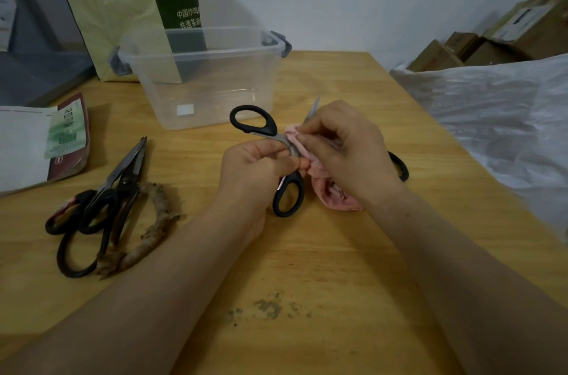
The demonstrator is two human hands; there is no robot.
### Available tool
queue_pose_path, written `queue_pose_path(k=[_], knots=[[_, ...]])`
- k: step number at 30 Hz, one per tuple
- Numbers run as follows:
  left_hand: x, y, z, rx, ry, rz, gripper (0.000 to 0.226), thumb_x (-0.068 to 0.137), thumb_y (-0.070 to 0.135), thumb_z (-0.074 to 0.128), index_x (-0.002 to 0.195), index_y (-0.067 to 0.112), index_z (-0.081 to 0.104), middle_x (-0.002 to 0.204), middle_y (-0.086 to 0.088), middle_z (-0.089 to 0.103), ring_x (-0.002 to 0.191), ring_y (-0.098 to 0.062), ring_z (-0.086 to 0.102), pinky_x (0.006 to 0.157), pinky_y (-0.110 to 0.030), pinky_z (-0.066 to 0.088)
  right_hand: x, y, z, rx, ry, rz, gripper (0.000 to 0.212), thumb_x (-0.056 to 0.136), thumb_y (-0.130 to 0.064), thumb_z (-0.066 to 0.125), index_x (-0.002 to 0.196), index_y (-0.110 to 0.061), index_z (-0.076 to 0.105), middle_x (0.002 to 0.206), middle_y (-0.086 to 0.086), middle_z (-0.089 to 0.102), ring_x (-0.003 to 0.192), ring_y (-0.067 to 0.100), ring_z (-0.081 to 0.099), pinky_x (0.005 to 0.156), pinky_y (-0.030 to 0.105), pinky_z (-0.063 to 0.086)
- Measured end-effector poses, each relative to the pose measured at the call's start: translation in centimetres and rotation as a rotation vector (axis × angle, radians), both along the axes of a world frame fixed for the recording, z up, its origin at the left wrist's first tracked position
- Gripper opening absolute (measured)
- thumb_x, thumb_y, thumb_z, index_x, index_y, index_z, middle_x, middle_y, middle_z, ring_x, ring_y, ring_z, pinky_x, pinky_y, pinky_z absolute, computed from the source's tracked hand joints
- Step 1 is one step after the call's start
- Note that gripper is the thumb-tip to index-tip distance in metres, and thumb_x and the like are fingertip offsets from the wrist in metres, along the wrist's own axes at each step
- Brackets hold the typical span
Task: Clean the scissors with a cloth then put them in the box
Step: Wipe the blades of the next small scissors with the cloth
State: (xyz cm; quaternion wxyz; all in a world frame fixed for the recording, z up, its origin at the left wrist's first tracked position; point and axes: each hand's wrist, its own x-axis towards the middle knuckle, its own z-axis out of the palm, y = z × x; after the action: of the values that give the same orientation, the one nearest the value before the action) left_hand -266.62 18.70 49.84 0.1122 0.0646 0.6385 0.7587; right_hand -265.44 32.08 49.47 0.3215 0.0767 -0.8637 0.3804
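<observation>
Black-handled scissors [256,124] are held above the middle of the wooden table [322,267]. My left hand [255,168] grips them near the pivot, between the two handle loops. My right hand [347,147] presses a pink cloth [333,195] around the blades, and only the blade tip [315,105] sticks out past my fingers. The clear plastic box [203,76] with grey latches stands just behind, empty. A second black handle loop [401,167] shows behind my right wrist; what it belongs to is hidden.
Several other scissors [101,205] lie piled at the left, one with a rope-wrapped handle. A paper packet [40,144] lies at the far left. A green and yellow bag [129,6] stands behind the box. A white plastic sack [498,122] and cardboard boxes [491,42] border the right edge.
</observation>
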Motion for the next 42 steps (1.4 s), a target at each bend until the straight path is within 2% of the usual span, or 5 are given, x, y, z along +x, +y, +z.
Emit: queue_pose_path(k=[17, 21, 32, 37, 42], knots=[[0.4, 0.3, -0.1, -0.062, 0.028, -0.066, 0.016, 0.075, -0.014, 0.064, 0.082, 0.000, 0.068, 0.081, -0.020, 0.070, 0.072, -0.024, 0.069, 0.070, -0.027, 0.057, -0.9, 1.4, 0.2, -0.124, -0.037, -0.215, 0.013, 0.090, -0.011, 0.060, 0.082, -0.022, 0.060, 0.096, -0.003, 0.060, 0.087, 0.015, 0.061, 0.078, 0.039, 0.054], [-0.2, 0.1, -0.3, -0.054, -0.001, 0.007, 0.023, 0.073, -0.012, 0.067, 0.096, -0.005, 0.066, 0.097, -0.026, 0.068, 0.090, -0.036, 0.068, 0.089, -0.044, 0.053, -0.6, 0.4, -0.4, -0.061, -0.046, -0.130, 0.010, 0.088, -0.013, 0.062, 0.081, -0.021, 0.062, 0.094, -0.001, 0.061, 0.088, 0.018, 0.061, 0.078, 0.041, 0.053], [0.2, 0.1, -0.1, -0.060, 0.055, -0.057, 0.014, 0.072, -0.013, 0.066, 0.084, -0.006, 0.068, 0.093, -0.031, 0.067, 0.084, -0.038, 0.066, 0.088, -0.043, 0.053, -0.4, 0.5, -0.5, -0.072, -0.040, -0.196, 0.009, 0.091, -0.015, 0.059, 0.083, -0.018, 0.061, 0.096, -0.001, 0.061, 0.085, 0.016, 0.061, 0.074, 0.037, 0.052], [0.5, 0.4, -0.5, -0.049, 0.066, -0.136, 0.014, 0.074, -0.014, 0.065, 0.084, -0.004, 0.068, 0.079, -0.020, 0.071, 0.069, -0.024, 0.068, 0.068, -0.027, 0.057, -1.1, 2.6, 0.8, -0.230, -0.048, -0.369, 0.011, 0.091, -0.018, 0.060, 0.082, -0.024, 0.059, 0.096, -0.003, 0.065, 0.087, 0.013, 0.061, 0.077, 0.032, 0.051], [-0.1, 0.2, -0.4, 0.034, 0.024, -0.034, 0.018, 0.075, -0.011, 0.066, 0.092, -0.004, 0.066, 0.088, -0.017, 0.072, 0.080, -0.023, 0.070, 0.070, -0.025, 0.056, -0.7, 4.4, 1.6, -0.543, -0.063, -0.453, 0.015, 0.086, -0.018, 0.067, 0.073, -0.022, 0.061, 0.069, -0.011, 0.057, 0.071, 0.006, 0.054, 0.075, 0.032, 0.051]])
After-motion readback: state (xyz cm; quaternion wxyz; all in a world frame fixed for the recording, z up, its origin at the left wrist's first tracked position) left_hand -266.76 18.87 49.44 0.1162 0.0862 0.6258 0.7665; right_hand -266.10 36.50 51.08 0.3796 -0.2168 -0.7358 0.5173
